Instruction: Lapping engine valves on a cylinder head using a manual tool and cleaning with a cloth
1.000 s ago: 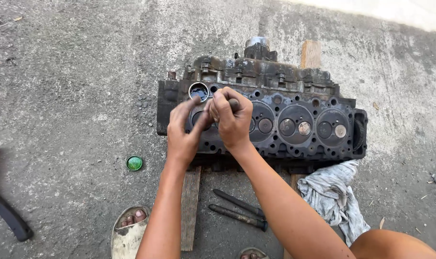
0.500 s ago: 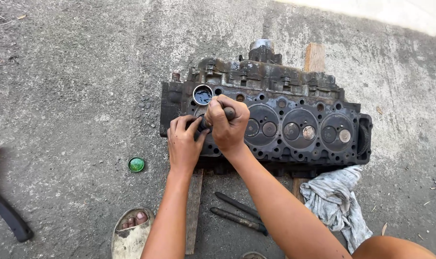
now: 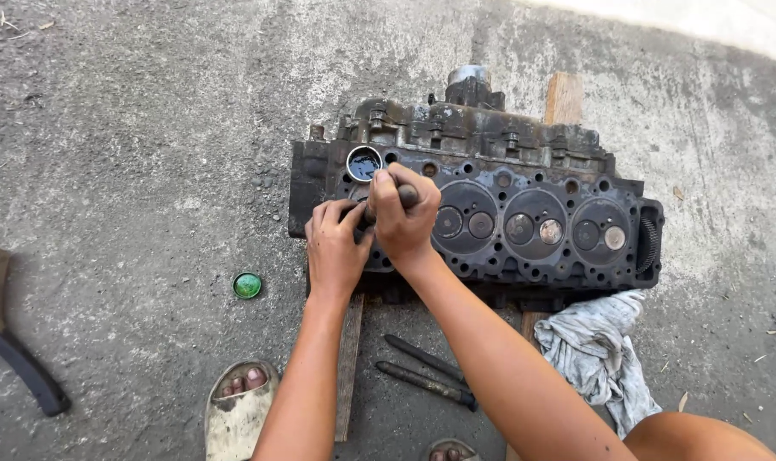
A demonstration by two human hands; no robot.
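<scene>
Foot: a sandalled foot (image 3: 238, 401) on the concrete ground (image 3: 131, 128).
Tools: 2 dark rods (image 3: 426, 371) lie beside a grey rag (image 3: 597, 354).
Lid: a small green lid (image 3: 247, 285) sits left of the arms.
Left hand (image 3: 335, 249): fingers curled against the stick's lower part.
Right hand (image 3: 402, 218): clamped around a dark stick (image 3: 407, 195), standing on the head's left end.
Cylinder head (image 3: 524, 213): lies on wooden planks (image 3: 564, 96), face up.

Rough concrete floor (image 3: 131, 128) under green cap (image 3: 247, 285), rag (image 3: 597, 354), wooden battens (image 3: 348, 367).
</scene>
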